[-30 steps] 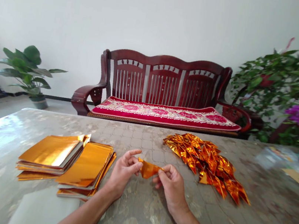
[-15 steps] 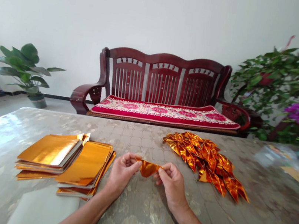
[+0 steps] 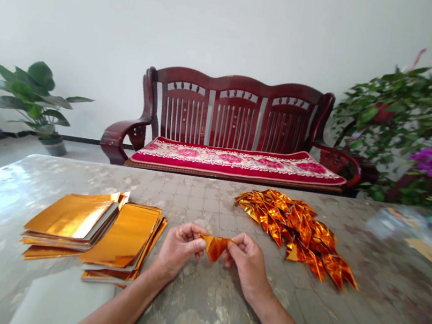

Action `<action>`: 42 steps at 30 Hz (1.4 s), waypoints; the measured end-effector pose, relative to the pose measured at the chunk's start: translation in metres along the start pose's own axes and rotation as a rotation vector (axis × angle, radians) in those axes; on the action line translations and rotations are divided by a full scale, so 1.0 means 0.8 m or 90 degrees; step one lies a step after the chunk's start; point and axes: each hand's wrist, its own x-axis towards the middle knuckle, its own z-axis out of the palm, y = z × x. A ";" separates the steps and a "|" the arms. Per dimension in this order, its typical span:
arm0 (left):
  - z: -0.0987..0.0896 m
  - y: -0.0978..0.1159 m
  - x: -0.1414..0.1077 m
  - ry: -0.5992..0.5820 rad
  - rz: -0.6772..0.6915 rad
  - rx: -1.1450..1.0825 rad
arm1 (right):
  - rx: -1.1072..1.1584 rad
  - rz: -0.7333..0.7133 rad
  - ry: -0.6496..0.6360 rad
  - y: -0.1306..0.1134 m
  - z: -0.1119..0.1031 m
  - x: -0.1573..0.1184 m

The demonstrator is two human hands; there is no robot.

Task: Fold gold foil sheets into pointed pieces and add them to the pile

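Between my two hands is a small folded piece of gold foil paper (image 3: 215, 247), held by its two ends just above the table. My left hand (image 3: 181, 246) pinches its left end between thumb and fingers. The right end is pinched by my right hand (image 3: 247, 261). To the left lie two stacks of flat gold foil sheets, one stack (image 3: 70, 215) overlapping the other stack (image 3: 124, 235). A heap of folded gold foil pieces (image 3: 295, 228) lies on the right, beyond my right hand.
A pale sheet (image 3: 63, 301) lies at the table's near left. Plastic bags (image 3: 397, 224) and brown card (image 3: 429, 256) sit at the far right of the patterned table (image 3: 194, 310). Behind stands a wooden bench (image 3: 235, 111), with potted plants at both sides.
The fold of the foil piece has changed shape, its middle now hanging lower and more pointed. My hands have come slightly closer together, still pinching both ends.
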 end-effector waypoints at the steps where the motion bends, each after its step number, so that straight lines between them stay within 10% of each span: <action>1: 0.000 0.000 0.000 -0.002 0.000 -0.002 | 0.000 0.002 -0.007 0.000 0.000 0.000; 19: 0.004 0.011 -0.008 -0.105 -0.038 -0.056 | -0.046 0.014 -0.060 0.001 -0.001 0.001; 42: -0.015 -0.005 0.000 -0.037 0.062 0.183 | -0.014 -0.033 -0.065 0.002 -0.010 0.004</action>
